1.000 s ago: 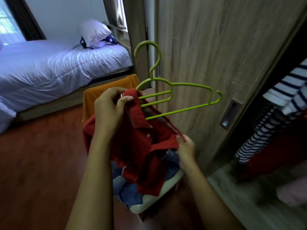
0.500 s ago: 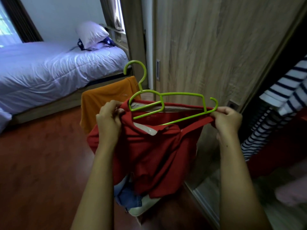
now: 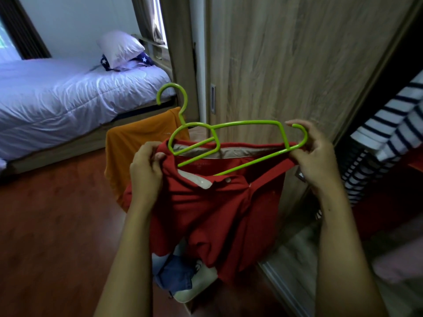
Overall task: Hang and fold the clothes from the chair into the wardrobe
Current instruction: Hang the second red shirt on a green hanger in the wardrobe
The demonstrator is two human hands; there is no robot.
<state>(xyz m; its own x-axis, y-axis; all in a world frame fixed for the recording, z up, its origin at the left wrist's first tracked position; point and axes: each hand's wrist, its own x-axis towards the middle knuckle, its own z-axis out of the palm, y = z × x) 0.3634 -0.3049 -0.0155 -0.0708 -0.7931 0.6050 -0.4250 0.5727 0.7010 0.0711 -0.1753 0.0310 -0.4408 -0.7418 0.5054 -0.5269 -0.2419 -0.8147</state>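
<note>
**Hanger (image 3: 251, 121) tip now pinched, forefinger lifted**

Since half a second ago the right hand (image 3: 315, 154) has loosened: thumb and fingers pinch the green hanger's right tip. The left hand (image 3: 146, 170) grips the bunched collar of the red shirt (image 3: 217, 213), held above the chair (image 3: 196, 291) and jeans (image 3: 176, 273). The hanger lies left to right across the neck opening, its hook pointing up and far-left. Beyond are an orange top (image 3: 137, 152), the wardrobe door (image 3: 286, 65) and a bed (image 3: 68, 94).

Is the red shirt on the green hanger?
Partly: the green hanger pokes into the collar of the red shirt; its top bar and hook stick out.
</note>
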